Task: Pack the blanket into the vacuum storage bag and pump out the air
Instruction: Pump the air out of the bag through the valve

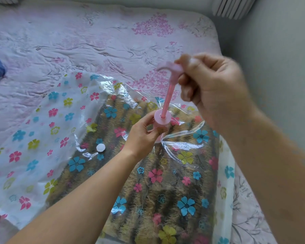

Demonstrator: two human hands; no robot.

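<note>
- So, the brown-and-tan striped fleecy blanket already lies flat inside the clear flower-printed plastic vacuum bag, spread on the pink floral quilted bedspread.
- The pink plastic hand pump stands upright on the bag, presumably over its valve; film puckers toward its base.
- The left hand clasps the barrel, steadying it.
- The right hand, at one o'clock, is clenched on the raised handle.
- A round white cap sits at eight o'clock, likely the valve's, set aside.
</note>
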